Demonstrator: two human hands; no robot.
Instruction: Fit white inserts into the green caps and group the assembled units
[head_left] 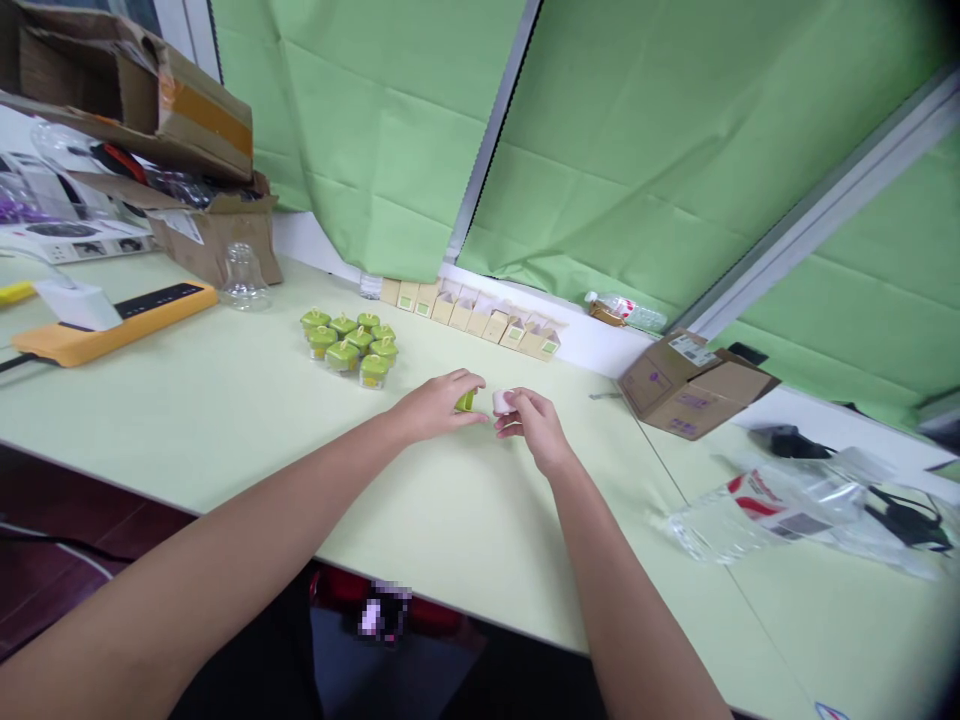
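Note:
My left hand is closed around a small green lid above the pale table, thumb below and fingers over it. A little to its right, my right hand pinches a small white rounded piece whose kind I cannot make out. The two held things face each other with a narrow gap between them. Beyond my left hand stands a cluster of several small clear containers with green lids, each topped by a small loop. A row of small open cardboard boxes lines the back edge of the table.
An orange power strip and a clear plastic dome lie at left, near stacked cardboard boxes. At right are a cardboard box, a large clear bottle and plastic wrapping. Another bottle rests on the sill.

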